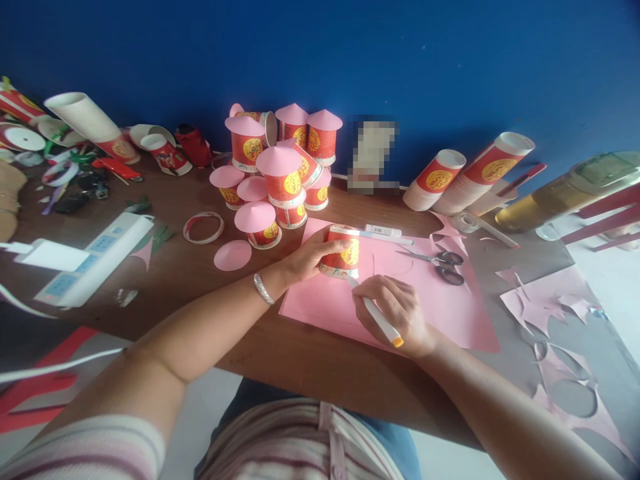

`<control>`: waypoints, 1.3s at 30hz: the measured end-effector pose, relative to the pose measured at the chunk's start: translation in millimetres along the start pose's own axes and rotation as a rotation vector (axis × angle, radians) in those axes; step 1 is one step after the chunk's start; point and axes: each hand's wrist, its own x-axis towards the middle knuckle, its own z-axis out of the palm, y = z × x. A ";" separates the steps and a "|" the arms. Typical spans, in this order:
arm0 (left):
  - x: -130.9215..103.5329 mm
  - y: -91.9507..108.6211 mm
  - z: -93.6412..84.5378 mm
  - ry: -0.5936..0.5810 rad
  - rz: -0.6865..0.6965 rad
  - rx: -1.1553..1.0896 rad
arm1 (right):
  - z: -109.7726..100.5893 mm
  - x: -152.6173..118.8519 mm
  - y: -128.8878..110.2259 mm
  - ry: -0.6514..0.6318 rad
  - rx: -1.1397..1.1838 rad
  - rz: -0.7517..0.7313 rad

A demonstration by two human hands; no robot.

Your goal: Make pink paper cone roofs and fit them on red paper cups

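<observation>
My left hand (pixel 311 257) is wrapped round a red paper cup (pixel 340 255) with a yellow round emblem, holding it over a pink paper sheet (pixel 430 307). The cup's pale rim faces down and carries coloured marks. In my right hand (pixel 393 308) is a white marker (pixel 379 319) with an orange end, its tip at the cup's lower rim. Behind the cup lies a marker cap or second pen (pixel 383 231); I cannot tell which. Black-handled scissors (pixel 446 263) rest on the sheet to the right.
Cups with pink cone tops (pixel 277 175) cluster behind my left hand. Stacked cups (pixel 439 175) and a golden bottle (pixel 530 207) stand at the back right. A white power strip (pixel 100 257) lies left, pink paper scraps (pixel 555 303) right. A blue wall (pixel 320 53) closes the back.
</observation>
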 end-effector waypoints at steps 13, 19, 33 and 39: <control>0.4 1.4 1.5 0.000 -0.024 -0.051 | -1.0 0.7 -3.7 0.016 0.040 -0.014; 0.0 1.4 3.0 -0.004 -0.003 -0.047 | 0.8 -0.3 -2.8 -0.003 0.038 -0.009; -0.5 0.1 3.1 -0.008 0.032 0.028 | 4.0 -2.3 0.8 -0.010 0.010 -0.007; 1.5 -3.7 -1.4 -0.033 0.030 0.054 | 3.5 -1.4 0.7 -0.026 0.009 -0.009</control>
